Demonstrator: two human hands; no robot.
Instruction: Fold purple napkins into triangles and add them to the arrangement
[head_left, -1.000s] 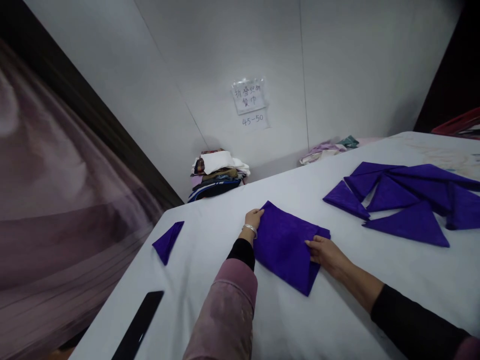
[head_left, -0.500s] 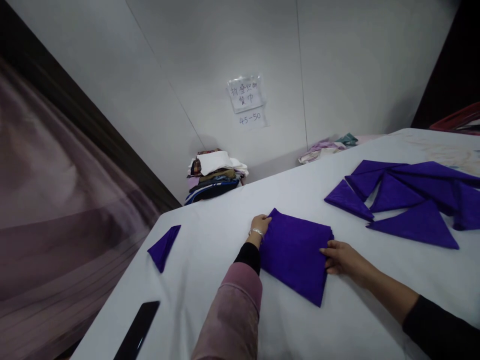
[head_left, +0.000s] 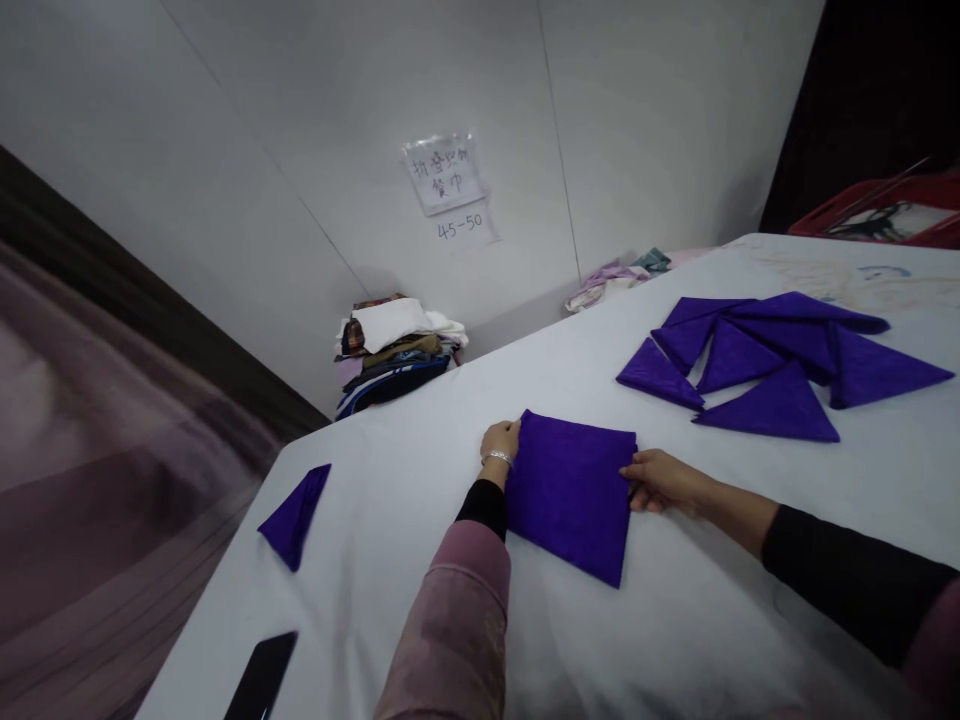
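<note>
A left hand (head_left: pixel 500 440), silver bracelet (head_left: pixel 497 457) at its wrist, pinches the far-left corner of a folded purple napkin (head_left: pixel 574 495), fingers drawn together, while the right hand (head_left: pixel 660 480) grips the opposite edge, thumb on top and its other fingers curled at the cloth's side. The napkin lies between the two hands on a white-covered table (head_left: pixel 405 560), its near point angling toward the wearer. Left of the left hand sits a single folded purple triangle (head_left: pixel 296 515), with a glossy black slab (head_left: pixel 262 672) nearer the wearer, cut off by the frame. Beyond the right hand, more purple triangles (head_left: pixel 780 405) cluster, some overlapping. Past the left hand rises a stack of folded fabrics (head_left: pixel 394 350), below a handwritten wall sign (head_left: pixel 446 175) whose lower sheet reads "45-50."
</note>
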